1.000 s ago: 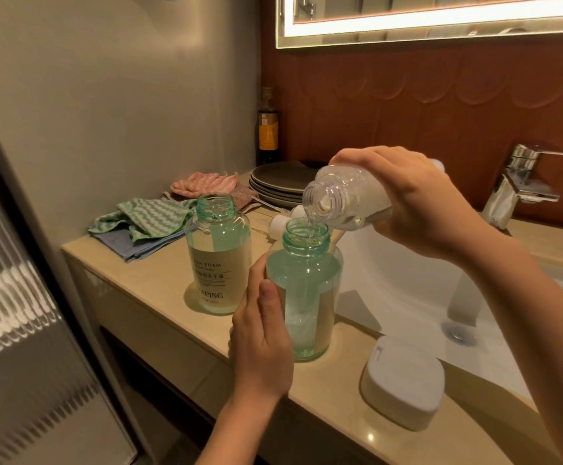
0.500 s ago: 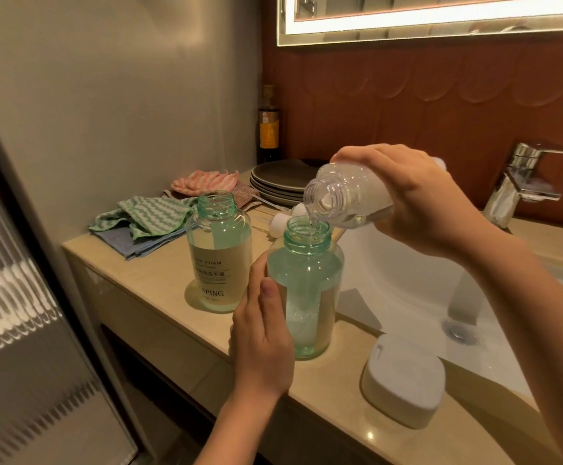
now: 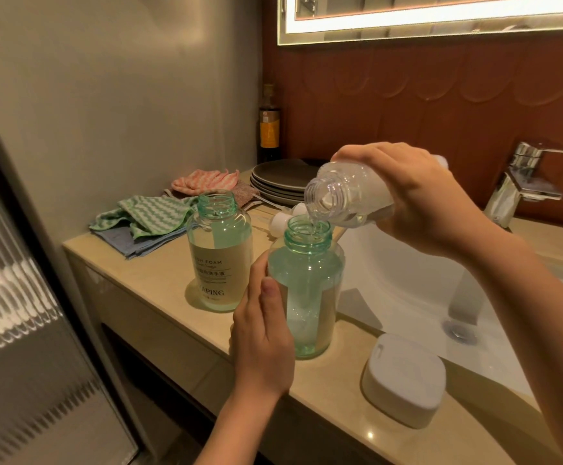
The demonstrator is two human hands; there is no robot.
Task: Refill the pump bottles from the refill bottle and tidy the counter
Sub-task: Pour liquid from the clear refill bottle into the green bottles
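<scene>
Head view: labelled bottle [image 3: 219, 256] beside held bottle [image 3: 306, 283]; plates [image 3: 281, 182], cloths [image 3: 146, 219] behind.

— where do i have my left hand [image 3: 263, 340]?
— low and close in. the forearm rises from the bottom edge, the palm sits against the side of the green bottle [image 3: 310, 283], thumb upright along it, fingers mostly hidden behind.
— and my right hand [image 3: 420, 203]?
— higher. the arm reaches in from the right edge, wrist bent. i see the fingers curled over the refill bottle [image 3: 343, 193], gripping it tipped mouth-down.
</scene>
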